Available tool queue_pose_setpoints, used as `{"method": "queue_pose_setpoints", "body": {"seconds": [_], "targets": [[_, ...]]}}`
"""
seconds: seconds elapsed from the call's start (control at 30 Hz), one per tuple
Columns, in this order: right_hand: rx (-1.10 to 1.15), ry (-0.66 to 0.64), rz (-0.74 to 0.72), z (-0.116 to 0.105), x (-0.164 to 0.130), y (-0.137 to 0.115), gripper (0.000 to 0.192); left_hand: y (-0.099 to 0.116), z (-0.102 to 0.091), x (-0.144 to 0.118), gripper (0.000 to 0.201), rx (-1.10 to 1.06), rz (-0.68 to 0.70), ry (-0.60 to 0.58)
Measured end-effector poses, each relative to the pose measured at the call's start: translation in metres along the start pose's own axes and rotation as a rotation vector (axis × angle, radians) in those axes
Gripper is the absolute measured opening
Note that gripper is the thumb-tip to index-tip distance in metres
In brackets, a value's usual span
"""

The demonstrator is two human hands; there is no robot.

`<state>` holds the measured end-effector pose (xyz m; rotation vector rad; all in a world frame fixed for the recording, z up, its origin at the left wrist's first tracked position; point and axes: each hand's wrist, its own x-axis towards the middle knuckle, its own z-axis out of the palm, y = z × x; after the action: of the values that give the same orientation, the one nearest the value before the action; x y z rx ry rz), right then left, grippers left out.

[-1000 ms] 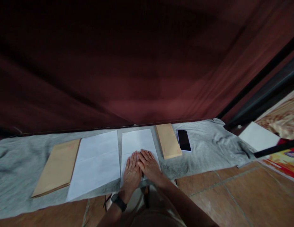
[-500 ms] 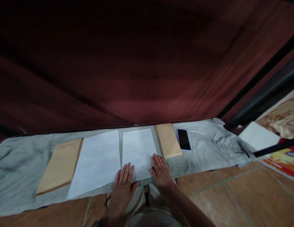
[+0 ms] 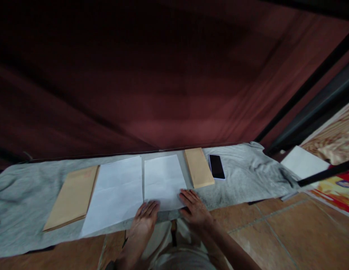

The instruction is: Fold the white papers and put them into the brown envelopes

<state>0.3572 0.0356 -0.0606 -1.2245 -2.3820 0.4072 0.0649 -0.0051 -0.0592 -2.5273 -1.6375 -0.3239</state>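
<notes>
On a grey cloth [image 3: 247, 176] spread along the tiled floor [image 3: 275, 232], in front of a dark red curtain [image 3: 163, 86], a white sheet [image 3: 163, 178] lies flat with its near edge by the person's two hands. The sheet is plain and unprinted as far as the dim light shows, taller than it is wide, with a faint crease across its middle and a near edge that looks doubled over. The left hand [image 3: 145, 221] rests at the sheet's near left corner, fingers together and stretched forward, the grip wide and closed on nothing, the fingertips touching the paper's edge. The right hand [image 3: 194, 207] lies at the near right corner, fingers slightly spread and flat, its grip wide too, pressing on the sheet's edge and the cloth beside it. Just left of the sheet, with a thin strip of cloth between them, lies a larger white sheet [image 3: 115, 193], also creased, its near corner reaching over the cloth's edge. Left of that is a big brown envelope [image 3: 71, 197]. Right of the sheet, close to its far corner, lies a smaller brown envelope [image 3: 198, 167], and just beyond it a dark phone [image 3: 216, 167], face up. Well to the right, off the cloth, another white paper [image 3: 303, 162] lies beside a black bar [image 3: 326, 173].
</notes>
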Motion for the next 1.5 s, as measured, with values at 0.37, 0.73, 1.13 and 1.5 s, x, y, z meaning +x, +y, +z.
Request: {"method": "queue_pose_setpoints", "body": {"seconds": [0.37, 0.73, 1.13, 1.5], "targets": [[0.557, -0.009, 0.113, -0.03, -0.008, 0.008, 0.027, -0.025, -0.031, -0.026, 0.043, -0.608, -0.273, 0.071], [0.548, -0.067, 0.001, -0.023, 0.002, 0.015, 0.041, -0.034, -0.017, -0.008, 0.036, -0.898, -0.437, -0.073], [0.609, -0.002, 0.303, -0.028, 0.023, 0.009, 0.031, -0.039, -0.024, 0.001, 0.031, -0.846, -0.523, 0.008], [0.558, 0.2, 0.528, -0.004, 0.053, 0.007, 0.034, -0.041, -0.027, 0.035, 0.041, -0.824, -0.61, 0.112]]}}
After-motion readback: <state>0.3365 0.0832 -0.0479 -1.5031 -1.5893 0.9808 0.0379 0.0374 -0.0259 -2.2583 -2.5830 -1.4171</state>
